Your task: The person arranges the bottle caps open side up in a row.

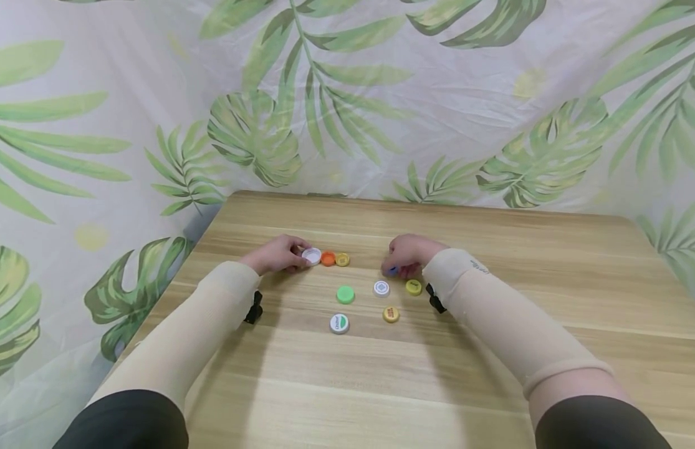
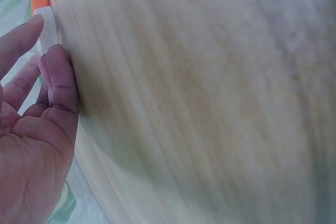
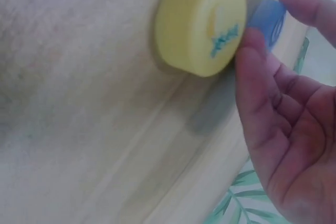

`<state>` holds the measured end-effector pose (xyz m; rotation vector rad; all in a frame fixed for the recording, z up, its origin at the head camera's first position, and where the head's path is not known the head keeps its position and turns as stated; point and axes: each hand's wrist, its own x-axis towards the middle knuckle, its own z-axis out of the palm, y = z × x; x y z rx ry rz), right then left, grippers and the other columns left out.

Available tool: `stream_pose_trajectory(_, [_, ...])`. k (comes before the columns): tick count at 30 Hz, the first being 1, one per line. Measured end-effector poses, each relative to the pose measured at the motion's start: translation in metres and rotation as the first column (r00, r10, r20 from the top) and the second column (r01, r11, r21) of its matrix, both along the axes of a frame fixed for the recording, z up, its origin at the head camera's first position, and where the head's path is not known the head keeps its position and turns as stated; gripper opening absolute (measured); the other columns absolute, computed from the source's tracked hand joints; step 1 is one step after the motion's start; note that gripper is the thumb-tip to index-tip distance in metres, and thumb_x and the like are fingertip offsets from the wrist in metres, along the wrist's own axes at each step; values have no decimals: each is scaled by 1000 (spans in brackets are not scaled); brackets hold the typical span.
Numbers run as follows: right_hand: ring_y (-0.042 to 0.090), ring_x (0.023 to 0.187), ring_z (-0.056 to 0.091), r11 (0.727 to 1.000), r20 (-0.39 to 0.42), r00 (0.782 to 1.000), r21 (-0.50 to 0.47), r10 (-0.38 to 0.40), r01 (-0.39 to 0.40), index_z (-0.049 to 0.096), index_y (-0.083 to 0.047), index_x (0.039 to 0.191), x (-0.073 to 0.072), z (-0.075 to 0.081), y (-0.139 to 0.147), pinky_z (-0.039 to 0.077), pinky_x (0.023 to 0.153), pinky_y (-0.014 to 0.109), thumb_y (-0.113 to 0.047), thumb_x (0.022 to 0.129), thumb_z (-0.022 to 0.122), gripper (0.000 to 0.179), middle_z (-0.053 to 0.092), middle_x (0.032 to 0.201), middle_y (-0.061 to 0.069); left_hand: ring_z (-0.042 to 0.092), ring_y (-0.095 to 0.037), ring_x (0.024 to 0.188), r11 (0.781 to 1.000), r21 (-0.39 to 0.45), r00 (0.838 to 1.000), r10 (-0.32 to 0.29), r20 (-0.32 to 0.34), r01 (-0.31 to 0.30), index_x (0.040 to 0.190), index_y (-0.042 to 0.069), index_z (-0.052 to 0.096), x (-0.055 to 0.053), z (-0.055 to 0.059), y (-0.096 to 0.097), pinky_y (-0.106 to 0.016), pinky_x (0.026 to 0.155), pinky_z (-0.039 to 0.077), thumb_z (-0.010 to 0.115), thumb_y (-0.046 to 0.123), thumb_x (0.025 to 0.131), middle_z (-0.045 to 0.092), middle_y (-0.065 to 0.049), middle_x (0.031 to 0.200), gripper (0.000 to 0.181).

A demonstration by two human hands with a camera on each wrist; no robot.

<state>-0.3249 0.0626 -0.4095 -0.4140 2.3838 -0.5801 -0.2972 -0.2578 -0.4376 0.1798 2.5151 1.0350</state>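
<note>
Dark sleeves (image 1: 128,424) closest to me, bottom of the head feed, pale arm covers (image 1: 190,330) running up from them. Going left to right: left hand (image 1: 281,252), thumb and fingers slightly apart, pinching the white cap (image 1: 311,256) by its edge, on the table (image 1: 549,274). White cap touches the orange cap (image 1: 328,258), which touches the gold cap (image 1: 342,259); short row. Nearer me, apart from that row: white-and-green cap (image 1: 339,323), then green cap (image 1: 345,295) a bit farther back. Next, printed white cap (image 1: 381,289), with red-print cap (image 1: 391,314) nearer me. Right hand (image 1: 411,252) has thumb and fingers parted only by the blue cap (image 3: 269,17) they pinch; I can't tell if it touches the wood. It's right of the row, well apart from the gold cap. Yellow cap (image 3: 202,24), blue-green lettering, just beside the right hand, on my side. Leafy cloth (image 1: 347,93) behind the table.
</note>
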Motion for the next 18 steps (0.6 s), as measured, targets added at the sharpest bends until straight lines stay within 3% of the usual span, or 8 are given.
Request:
stream_pose_trajectory(4, [15,60,55,1000,-59,998,10,11,-10,53,-11,76,-3,3,-3,49,58,25,-25,91,71,27,61,72,5,56,-17,80,1000,11,1000,8,4,-8,140,-8,56,0,2,0,-26,70,53,72,8,97,58,-11,99,49])
stream_pose_trajectory(10, [16,65,56,999,-165,986,-6,37,-38,59,-8,88,-1,10,-9,46,61,27,-27,93,64,21,61,76,4,56,-17,81,1000,22,1000,9,8,-9,138,-8,57,2,3,2,-26,70,53,72,8,96,58,-12,99,47])
stream_pose_trajectory(18, [16,65,61,996,-198,980,-85,-2,-15,64,-4,96,-1,11,-17,51,65,29,-28,94,62,24,69,77,7,55,-18,83,1000,18,1000,9,10,-9,140,-8,56,3,5,2,-26,71,53,71,9,97,57,-11,99,48])
